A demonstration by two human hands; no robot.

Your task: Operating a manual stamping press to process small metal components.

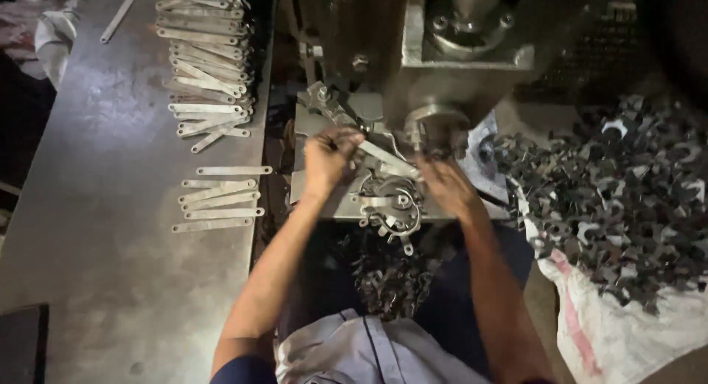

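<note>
Left hand: the left hand [328, 157] is over the left part of the press bed, fingers curled and pinched on the upper end of a flat metal strip [385, 158].
Right hand: the right hand [448, 185] is at the right side of the bed, just below the round die; motion blur hides the fingers, so I cannot tell whether it is clenched on anything or released.
Flat metal strip: it lies slanted across the bed from upper left to lower right, its lower end reaching toward the right hand; contact with that hand cannot be confirmed.
Press bed: a grey steel plate [306, 126] at the foot of the machine, with bolts and clamps at its upper left.
Round die: a bright circular steel part [431, 122] just above the right hand, under the machine body [464, 37].
Curved pieces: several ring-like stamped parts [391, 211] hang at the front edge of the bed, between the two forearms.
Strips, near group: a few flat strips [217, 200] lie side by side on the grey table [110, 207], well left of the left hand.
Strips, far group: a larger heap of strips [206, 60] sits at the table's far edge.
Scrap: a large pile of dark punched offcuts [619, 192] fills the right side, resting on a white sack [612, 332].
Lap: dark scrap [387, 277] lies below the bed, above the person's pale shirt.
</note>
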